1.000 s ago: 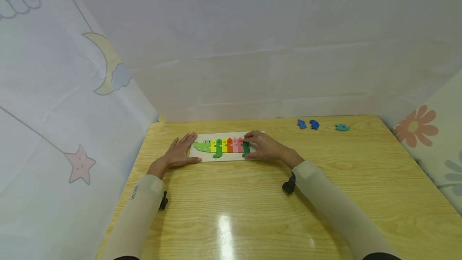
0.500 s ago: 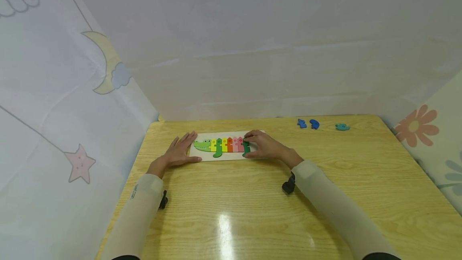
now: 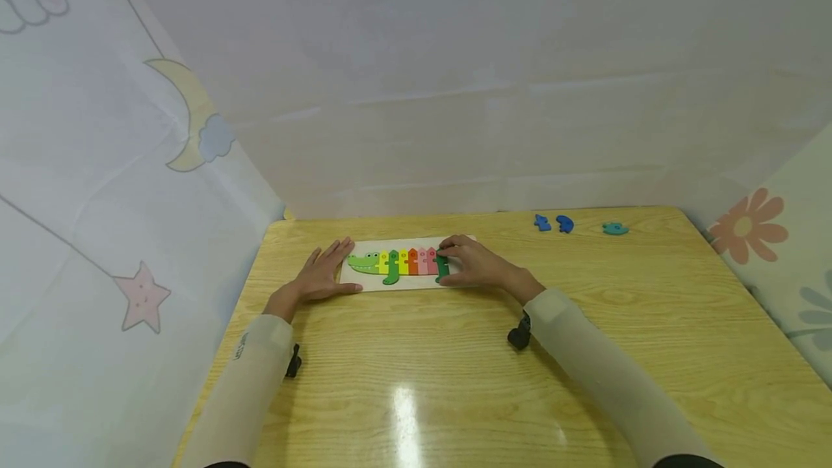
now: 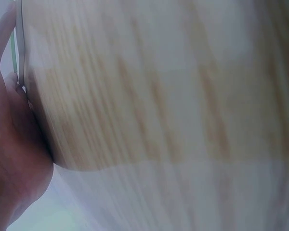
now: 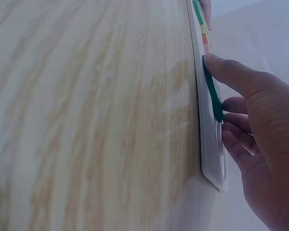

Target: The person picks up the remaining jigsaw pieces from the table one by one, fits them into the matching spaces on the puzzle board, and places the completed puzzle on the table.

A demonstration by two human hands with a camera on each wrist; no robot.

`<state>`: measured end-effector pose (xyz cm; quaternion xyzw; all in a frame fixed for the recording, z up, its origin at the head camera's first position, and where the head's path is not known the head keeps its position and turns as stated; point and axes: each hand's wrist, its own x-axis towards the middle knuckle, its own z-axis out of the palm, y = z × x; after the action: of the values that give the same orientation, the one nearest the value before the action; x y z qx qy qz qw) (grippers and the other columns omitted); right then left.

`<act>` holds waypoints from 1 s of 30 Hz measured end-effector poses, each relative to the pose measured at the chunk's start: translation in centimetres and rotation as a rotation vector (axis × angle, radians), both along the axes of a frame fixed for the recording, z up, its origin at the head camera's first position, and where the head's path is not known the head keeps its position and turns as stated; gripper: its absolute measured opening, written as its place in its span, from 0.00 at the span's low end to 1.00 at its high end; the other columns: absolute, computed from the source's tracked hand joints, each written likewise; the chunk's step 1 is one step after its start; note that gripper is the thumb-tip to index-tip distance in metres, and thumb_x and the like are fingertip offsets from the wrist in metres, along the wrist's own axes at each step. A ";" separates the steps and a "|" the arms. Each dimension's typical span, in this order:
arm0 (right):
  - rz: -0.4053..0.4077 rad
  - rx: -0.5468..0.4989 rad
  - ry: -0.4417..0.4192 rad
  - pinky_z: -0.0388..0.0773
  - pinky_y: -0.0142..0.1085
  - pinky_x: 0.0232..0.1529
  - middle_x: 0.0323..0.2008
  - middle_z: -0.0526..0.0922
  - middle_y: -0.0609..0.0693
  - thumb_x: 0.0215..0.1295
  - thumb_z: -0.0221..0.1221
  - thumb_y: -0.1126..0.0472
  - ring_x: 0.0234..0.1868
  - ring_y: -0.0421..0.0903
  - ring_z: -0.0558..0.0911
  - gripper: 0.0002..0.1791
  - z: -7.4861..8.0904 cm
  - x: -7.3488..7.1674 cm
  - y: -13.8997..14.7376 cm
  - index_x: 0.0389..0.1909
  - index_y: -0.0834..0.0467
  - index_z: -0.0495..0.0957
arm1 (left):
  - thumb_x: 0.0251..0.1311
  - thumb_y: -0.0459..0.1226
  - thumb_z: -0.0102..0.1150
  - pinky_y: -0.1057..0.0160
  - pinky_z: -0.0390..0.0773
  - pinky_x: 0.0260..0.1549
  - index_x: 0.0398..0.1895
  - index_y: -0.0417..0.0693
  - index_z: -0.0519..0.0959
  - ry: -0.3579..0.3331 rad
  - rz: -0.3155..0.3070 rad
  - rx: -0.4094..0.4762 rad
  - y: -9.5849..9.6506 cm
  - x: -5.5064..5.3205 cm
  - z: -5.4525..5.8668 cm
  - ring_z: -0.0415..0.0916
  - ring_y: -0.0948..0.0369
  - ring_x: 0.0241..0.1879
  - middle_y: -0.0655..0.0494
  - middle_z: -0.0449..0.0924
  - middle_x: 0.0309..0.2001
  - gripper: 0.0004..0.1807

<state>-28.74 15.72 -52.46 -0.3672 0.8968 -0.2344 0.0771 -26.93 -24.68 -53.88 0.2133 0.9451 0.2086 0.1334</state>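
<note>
With the board (image 3: 416, 283) as dial and twelve toward the bench's (image 3: 403, 345) far edge, the left hand (image 3: 321, 274) sits at nine o'clock, its fingers straight and spread round the board's end, pinching nothing. At three o'clock, the right hand (image 3: 477, 266) pinches the dark green piece (image 3: 443, 266) on the board, beside the pink piece (image 3: 432, 261). Toward two o'clock, well apart, lie a notched blue piece (image 3: 542, 223), a curved blue piece (image 3: 565, 224) and a teal piece (image 3: 614, 228).

Were the left hand lifted, the board could slide on the glossy bench; an angled push might jam the dark green piece or unseat the pink one, since their edges likely interlock.

The green head (image 3: 364, 263) is smooth and tapering; the board looks like pale, thin wood with rounded corners; the teal piece is lobed.
</note>
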 end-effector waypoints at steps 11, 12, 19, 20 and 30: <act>-0.002 0.015 0.011 0.73 0.54 0.71 0.71 0.73 0.61 0.65 0.74 0.43 0.72 0.59 0.72 0.42 0.1 -0.1 -0.1 0.71 0.65 0.76 | 0.63 0.64 0.67 0.33 0.33 0.79 0.88 0.45 0.45 0.012 0.001 0.017 0.0 0.1 0.0 0.36 0.43 0.86 0.46 0.40 0.87 0.62; -0.001 0.013 0.017 0.73 0.54 0.71 0.71 0.73 0.61 0.65 0.74 0.43 0.72 0.59 0.72 0.42 0.1 -0.1 -0.1 0.71 0.65 0.76 | 0.63 0.64 0.67 0.33 0.33 0.79 0.88 0.45 0.45 0.012 0.001 0.018 0.0 0.1 0.1 0.36 0.43 0.85 0.45 0.40 0.87 0.62; -0.010 0.031 0.037 0.71 0.55 0.73 0.72 0.73 0.61 0.65 0.73 0.42 0.73 0.59 0.71 0.43 0.5 0.0 0.5 0.72 0.65 0.75 | 0.65 0.62 0.67 0.34 0.33 0.79 0.88 0.47 0.44 -0.003 -0.002 0.003 0.1 -0.1 0.2 0.35 0.45 0.86 0.47 0.39 0.87 0.61; -0.014 0.034 0.035 0.71 0.54 0.74 0.72 0.73 0.61 0.65 0.73 0.42 0.73 0.59 0.71 0.43 0.5 0.0 0.6 0.73 0.65 0.75 | 0.65 0.62 0.66 0.34 0.33 0.80 0.88 0.47 0.44 -0.004 -0.001 0.001 0.2 -0.1 0.2 0.35 0.46 0.86 0.48 0.39 0.87 0.60; 0.005 -0.036 0.050 0.71 0.56 0.73 0.70 0.75 0.62 0.65 0.74 0.46 0.72 0.60 0.72 0.42 1.0 0.0 1.7 0.72 0.67 0.75 | 0.61 0.68 0.65 0.32 0.32 0.78 0.88 0.45 0.46 0.023 -0.009 0.051 -0.1 -0.1 -0.4 0.36 0.43 0.85 0.46 0.40 0.87 0.64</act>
<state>-28.79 17.43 -51.46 -0.3766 0.8931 -0.2412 0.0486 -27.02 -24.79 -54.32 0.2231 0.9400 0.2298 0.1180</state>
